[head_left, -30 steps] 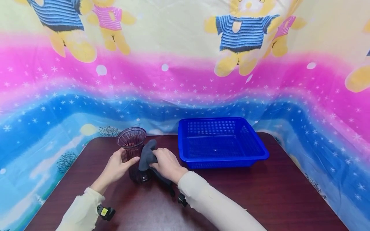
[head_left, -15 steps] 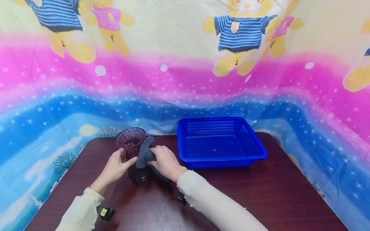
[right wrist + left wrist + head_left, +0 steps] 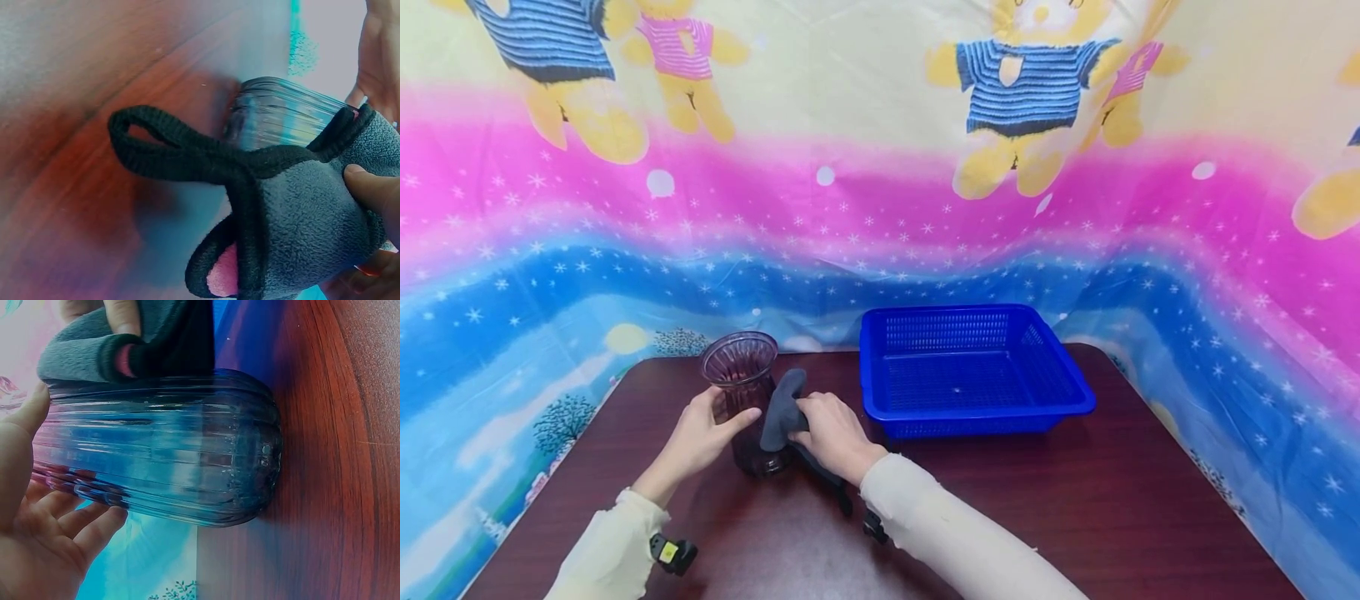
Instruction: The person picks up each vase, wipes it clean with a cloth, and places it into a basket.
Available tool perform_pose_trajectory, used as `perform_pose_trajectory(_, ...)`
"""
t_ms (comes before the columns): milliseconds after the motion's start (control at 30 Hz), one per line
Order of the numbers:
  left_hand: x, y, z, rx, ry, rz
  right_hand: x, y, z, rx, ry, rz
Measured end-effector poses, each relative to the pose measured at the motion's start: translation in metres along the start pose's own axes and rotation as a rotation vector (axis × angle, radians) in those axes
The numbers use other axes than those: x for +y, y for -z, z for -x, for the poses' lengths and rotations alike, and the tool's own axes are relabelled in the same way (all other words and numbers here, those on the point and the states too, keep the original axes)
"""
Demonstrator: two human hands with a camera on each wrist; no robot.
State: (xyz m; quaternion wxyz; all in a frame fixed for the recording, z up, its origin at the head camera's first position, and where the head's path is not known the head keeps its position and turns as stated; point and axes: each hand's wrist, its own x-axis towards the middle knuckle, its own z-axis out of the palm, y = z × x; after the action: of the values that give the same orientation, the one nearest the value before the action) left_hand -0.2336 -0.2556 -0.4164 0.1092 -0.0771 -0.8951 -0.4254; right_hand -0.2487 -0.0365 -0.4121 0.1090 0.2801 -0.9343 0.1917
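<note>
A ribbed, purple-tinted glass vase [image 3: 741,358] with a flared rim stands upright on the table. My left hand [image 3: 694,442] grips it around the middle, thumb in front and fingers behind, as the left wrist view shows the vase [image 3: 156,450] between them. A folded grey cleaning cloth [image 3: 784,412] is pinched in my right hand [image 3: 835,433] and lies against the vase's right side. In the right wrist view the cloth [image 3: 312,219] shows black edging, a hanging loop and a bit of pink underside. Part of the vase is hidden behind the cloth.
To the right of the vase, a blue plastic basket [image 3: 977,412] with perforated walls sits near the back of the dark red wooden table [image 3: 1075,500]. A printed curtain [image 3: 880,208] with bears and snowflakes hangs behind the table and along its sides.
The right hand with the cloth moves slightly up and left along the vase, then back down and right. The left hand keeps its hold, and the vase stays in place.
</note>
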Motion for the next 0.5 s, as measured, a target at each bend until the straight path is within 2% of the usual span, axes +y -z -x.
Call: perform_pose_trajectory(500, 0.000, 0.000, 0.000, 0.003, 0.007, 0.005, 0.010, -0.020, 0.007, -0.054, -0.023, 0.026)
